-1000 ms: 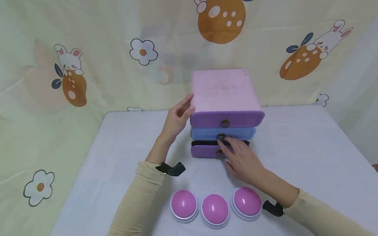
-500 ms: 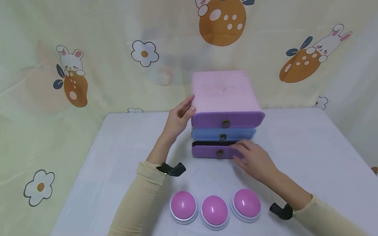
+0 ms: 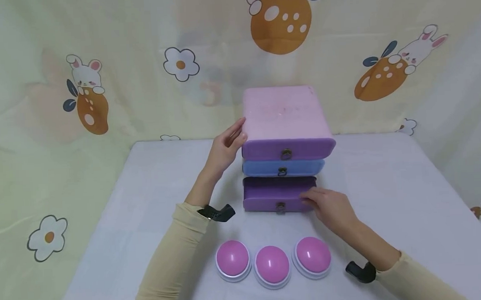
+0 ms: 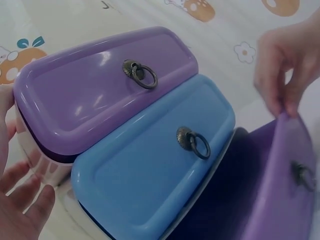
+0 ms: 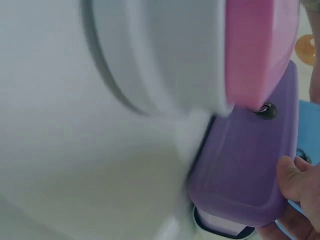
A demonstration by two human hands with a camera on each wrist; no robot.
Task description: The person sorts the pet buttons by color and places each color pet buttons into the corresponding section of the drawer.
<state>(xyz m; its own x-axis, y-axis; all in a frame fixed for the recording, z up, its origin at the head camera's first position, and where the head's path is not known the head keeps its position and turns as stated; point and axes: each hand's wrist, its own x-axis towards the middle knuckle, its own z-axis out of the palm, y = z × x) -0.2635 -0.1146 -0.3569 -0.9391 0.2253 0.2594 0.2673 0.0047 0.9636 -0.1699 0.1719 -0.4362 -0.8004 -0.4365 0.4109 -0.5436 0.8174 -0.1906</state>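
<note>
A small cabinet with a pink top [image 3: 283, 112] stands at the back of the table, with three drawers stacked in it. My left hand [image 3: 224, 148] rests against its left side, fingers fairly straight. The upper purple drawer [image 4: 105, 95] and the blue drawer [image 4: 155, 160] are closed, each with a bronze ring pull. The bottom purple drawer [image 3: 263, 204] is pulled partly out, and its dark inside shows. At the right end of that drawer's front, my right hand [image 3: 332, 208] pinches the top rim between thumb and fingers, as the right wrist view also shows.
Three pink domes on white round bases, the left dome [image 3: 233, 258], middle dome [image 3: 272, 265] and right dome [image 3: 312, 255], lie in front of the cabinet. Behind the white table [image 3: 145, 181] hangs a printed cloth [image 3: 141, 100]. A black wrist camera [image 3: 362, 272] sits near the right dome.
My right hand has moved from the blue drawer's ring to the bottom drawer's right rim. The bottom drawer has come further out, towards me. My left hand has stayed put.
</note>
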